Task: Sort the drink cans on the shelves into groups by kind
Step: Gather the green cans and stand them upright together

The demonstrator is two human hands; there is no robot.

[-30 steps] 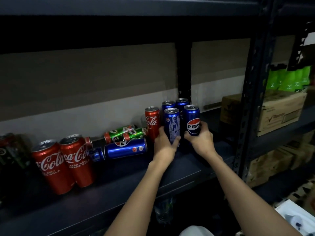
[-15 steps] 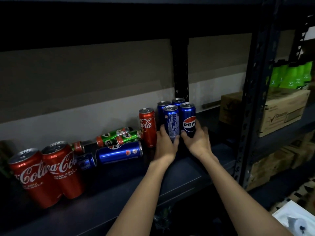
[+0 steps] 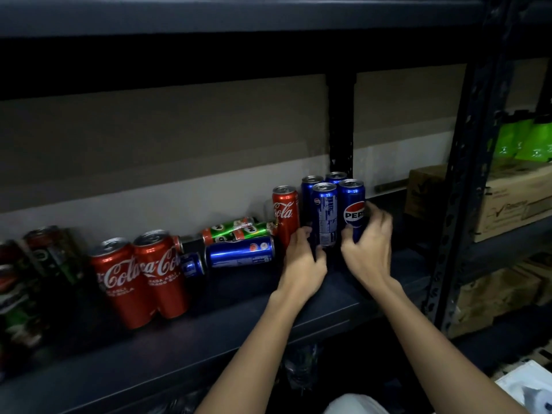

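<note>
On the neighbouring rack to the right we see brown cardboard boxes (image 3: 519, 201) with bright green pouches (image 3: 525, 141) standing above them. We note more cardboard boxes (image 3: 498, 291) on the shelf below.

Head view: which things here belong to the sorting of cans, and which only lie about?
Belong to the job:
- four standing Pepsi cans, at the left hand and right hand
- lying Pepsi can
- Coca-Cola cans
- green cans

Only lying about:
- cardboard box
- green packets
</note>
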